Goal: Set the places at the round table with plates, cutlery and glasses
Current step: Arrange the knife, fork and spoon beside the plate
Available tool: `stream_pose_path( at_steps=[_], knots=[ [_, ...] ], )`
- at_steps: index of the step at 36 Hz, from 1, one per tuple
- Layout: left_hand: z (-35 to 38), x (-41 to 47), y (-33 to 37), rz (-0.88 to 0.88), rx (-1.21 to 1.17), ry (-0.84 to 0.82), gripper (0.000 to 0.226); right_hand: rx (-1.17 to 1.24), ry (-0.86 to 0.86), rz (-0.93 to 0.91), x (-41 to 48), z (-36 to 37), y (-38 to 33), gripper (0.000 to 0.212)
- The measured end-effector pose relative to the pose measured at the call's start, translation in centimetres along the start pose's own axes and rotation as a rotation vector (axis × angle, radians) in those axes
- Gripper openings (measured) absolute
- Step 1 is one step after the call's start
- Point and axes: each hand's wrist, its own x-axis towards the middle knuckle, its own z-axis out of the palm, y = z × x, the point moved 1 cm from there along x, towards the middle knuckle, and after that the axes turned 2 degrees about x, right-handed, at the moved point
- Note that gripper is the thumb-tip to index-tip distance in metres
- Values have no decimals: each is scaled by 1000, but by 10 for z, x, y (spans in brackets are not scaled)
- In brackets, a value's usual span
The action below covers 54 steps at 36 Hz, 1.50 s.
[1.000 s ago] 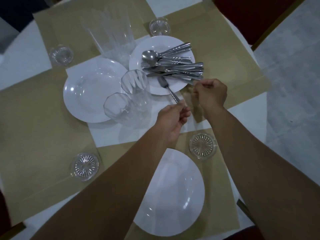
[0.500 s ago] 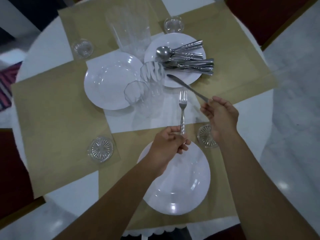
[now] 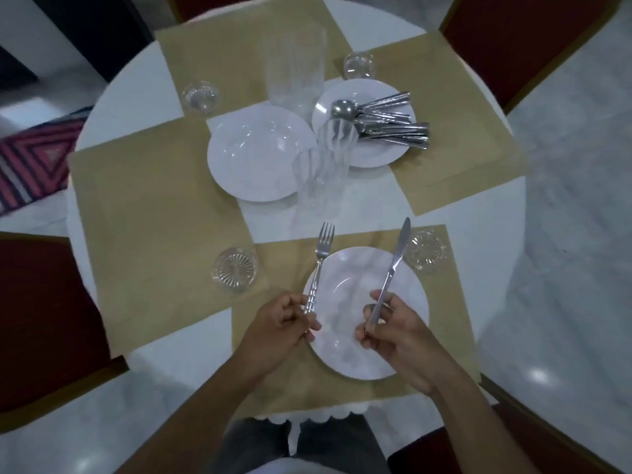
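Holding fork (image 3: 319, 265), knife (image 3: 393, 265) over plate (image 3: 342, 354)
Left hand (image 3: 284, 323) is pinching fork at nine o'clock, right hand (image 3: 393, 333) gripping knife at three, seemingly aloft.

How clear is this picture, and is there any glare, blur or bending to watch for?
Head view: dim, bluish light with soft detail throughout; bright glare patches on the floor and small highlights on the near plate; the wide lens bows the table rim; the clear glasses in the middle are faint and hard to outline; fork and knife read fairly sharp.
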Motion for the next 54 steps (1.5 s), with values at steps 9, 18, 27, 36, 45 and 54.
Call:
stream_pose_path(
  at_steps=[9, 18, 27, 36, 45, 54],
  knots=[
    [-76, -46, -52, -38, 18, 98, 17, -512, 255, 29, -9, 66, 86, 25],
    [-110, -72, -88, -70, -18, 142, 16, -592, 362, -96, -11, 108, 140, 30],
    [-120, -75, -107, -78, -22, 146, 16, -763, 383, -37, 1, 125, 161, 7],
    [-129, -70, -111, -61, 7, 134, 14, -918, 394, -103, 22, 135, 160, 14],
    [-136, -65, -105, -46, -15, 137, 14, -937, 398, -72, 30, 136, 157, 17],
    [-136, -67, -106, -46, -6, 127, 15, -1058, 477, -114, 28, 137, 158, 10]
  ],
)
